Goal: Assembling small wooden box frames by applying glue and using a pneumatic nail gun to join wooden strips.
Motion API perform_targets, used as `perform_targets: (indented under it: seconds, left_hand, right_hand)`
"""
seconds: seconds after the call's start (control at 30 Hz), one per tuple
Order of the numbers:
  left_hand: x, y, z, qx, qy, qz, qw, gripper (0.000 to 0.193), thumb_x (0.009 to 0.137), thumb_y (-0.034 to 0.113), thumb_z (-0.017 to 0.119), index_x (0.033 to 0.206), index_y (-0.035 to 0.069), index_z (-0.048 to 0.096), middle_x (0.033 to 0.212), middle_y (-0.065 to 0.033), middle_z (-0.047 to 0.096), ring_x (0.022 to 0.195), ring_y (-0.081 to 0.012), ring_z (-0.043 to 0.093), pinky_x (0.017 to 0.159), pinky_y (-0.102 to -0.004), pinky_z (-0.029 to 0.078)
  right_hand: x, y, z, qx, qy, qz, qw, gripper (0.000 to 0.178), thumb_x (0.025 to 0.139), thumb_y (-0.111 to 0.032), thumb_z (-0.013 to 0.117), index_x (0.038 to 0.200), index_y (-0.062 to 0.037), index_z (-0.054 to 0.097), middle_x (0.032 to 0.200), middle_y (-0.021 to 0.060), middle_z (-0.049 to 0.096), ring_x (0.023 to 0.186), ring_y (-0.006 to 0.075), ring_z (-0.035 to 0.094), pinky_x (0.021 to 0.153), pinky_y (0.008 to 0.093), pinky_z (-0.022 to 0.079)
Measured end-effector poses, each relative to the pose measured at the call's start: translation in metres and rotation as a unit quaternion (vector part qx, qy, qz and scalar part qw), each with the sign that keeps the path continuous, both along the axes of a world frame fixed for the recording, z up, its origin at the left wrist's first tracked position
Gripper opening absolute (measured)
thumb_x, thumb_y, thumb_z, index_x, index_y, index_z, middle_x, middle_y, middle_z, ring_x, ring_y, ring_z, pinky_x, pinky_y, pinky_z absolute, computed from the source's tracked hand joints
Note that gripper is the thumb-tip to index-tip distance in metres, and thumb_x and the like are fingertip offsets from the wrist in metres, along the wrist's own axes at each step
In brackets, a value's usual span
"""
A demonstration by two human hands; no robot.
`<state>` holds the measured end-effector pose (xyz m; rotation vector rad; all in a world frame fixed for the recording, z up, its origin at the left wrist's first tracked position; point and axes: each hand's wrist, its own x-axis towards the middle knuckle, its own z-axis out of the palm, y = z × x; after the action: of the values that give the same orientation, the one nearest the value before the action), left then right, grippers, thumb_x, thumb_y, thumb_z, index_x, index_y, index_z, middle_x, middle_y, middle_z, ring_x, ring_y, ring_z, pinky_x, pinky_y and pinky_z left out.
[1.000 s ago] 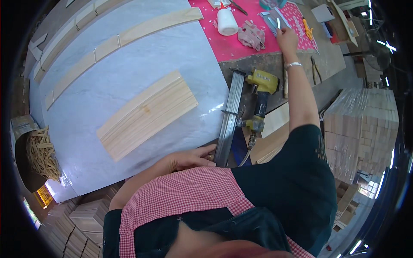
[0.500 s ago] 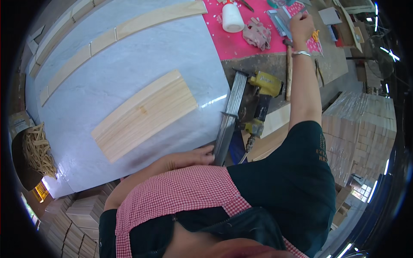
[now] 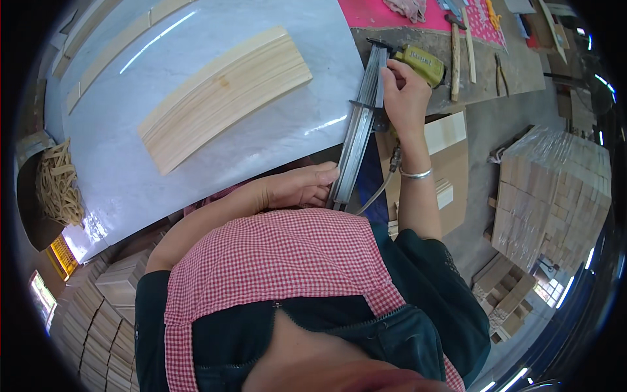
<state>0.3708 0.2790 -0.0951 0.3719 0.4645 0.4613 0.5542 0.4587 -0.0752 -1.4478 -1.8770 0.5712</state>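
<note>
A staple gun with a yellow body (image 3: 421, 64) lies at the table's right edge, its long metal magazine (image 3: 356, 140) slanting toward me. At the magazine's near end, my left hand (image 3: 304, 186) has its fingers curled, with the thumb against the metal side. My right hand (image 3: 406, 98) is over the gun and covers its handle. Between my right thumb and fingers is a thin grey strip of staples (image 3: 380, 88), held alongside the magazine's far part. A curved block of pale wood (image 3: 225, 98) rests on the table to the left.
Curved wooden strips (image 3: 117, 49) lie at the table's (image 3: 261, 140) far left. A hammer (image 3: 455, 59) and pliers (image 3: 501, 75) lie beyond the gun. An air hose (image 3: 379, 191) runs from it. Rubber bands (image 3: 59, 186) fill a container at left; wrapped wood (image 3: 555, 189) stands at right.
My right hand has come back from the grey strips at the far right to the gun's magazine, bringing a strip. My left hand stays at the magazine's near end. The view has shifted.
</note>
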Motion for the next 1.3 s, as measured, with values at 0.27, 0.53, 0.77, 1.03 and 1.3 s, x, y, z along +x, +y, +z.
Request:
perform_targets:
  seconds: [0.27,0.53,0.77,1.03,1.3]
  left_hand:
    - [0.004,-0.013,-0.005,0.017,0.000,0.027,0.999,0.073,0.101,0.054,0.051,0.149,0.003,0.031,0.143,-0.0258,0.049,0.125,-0.0342,0.058,0.103,-0.0376,0.046]
    - [0.001,-0.015,-0.004,0.020,0.004,0.039,0.999,0.071,0.102,0.052,0.051,0.148,0.002,0.032,0.136,-0.0237,0.054,0.120,-0.0309,0.061,0.102,-0.0345,0.047]
    - [0.001,-0.018,0.001,0.053,0.027,0.056,0.997,0.074,0.098,0.048,0.057,0.148,0.001,0.031,0.130,-0.0242,0.056,0.113,-0.0290,0.063,0.101,-0.0355,0.048]
    - [-0.003,-0.032,0.020,0.189,0.185,0.039,0.964,0.077,0.092,0.024,0.071,0.152,0.002,0.027,0.127,-0.0195,0.057,0.101,-0.0197,0.065,0.084,-0.0307,0.054]
    - [-0.004,-0.037,0.048,0.414,0.439,-0.017,0.797,0.055,0.085,0.018,0.075,0.129,0.003,0.045,0.108,-0.0145,0.063,0.085,-0.0260,0.066,0.071,-0.0339,0.053]
  right_hand:
    - [-0.009,0.002,-0.009,0.015,-0.034,-0.013,0.999,0.017,0.085,-0.009,0.069,0.097,0.0023,0.073,0.072,0.0087,0.069,0.059,0.0194,0.058,0.058,0.0304,0.048]
    - [-0.018,0.002,-0.019,0.074,-0.086,-0.003,0.994,0.017,0.085,-0.010,0.067,0.098,0.0002,0.072,0.084,0.0127,0.070,0.065,0.0294,0.063,0.061,0.0378,0.051]
    - [-0.024,-0.007,-0.008,0.069,-0.276,0.014,0.959,0.028,0.088,-0.017,0.066,0.112,-0.0015,0.070,0.097,0.0153,0.065,0.077,0.0320,0.063,0.067,0.0380,0.052]
    - [0.008,0.007,0.002,0.167,-0.224,0.008,0.960,0.029,0.089,-0.023,0.065,0.108,-0.0004,0.064,0.098,0.0182,0.063,0.080,0.0389,0.063,0.076,0.0448,0.053]
    - [0.056,-0.010,-0.001,-0.215,0.087,-0.129,0.964,0.037,0.087,-0.026,0.071,0.102,0.0068,0.063,0.085,0.0132,0.065,0.072,0.0231,0.061,0.069,0.0334,0.052]
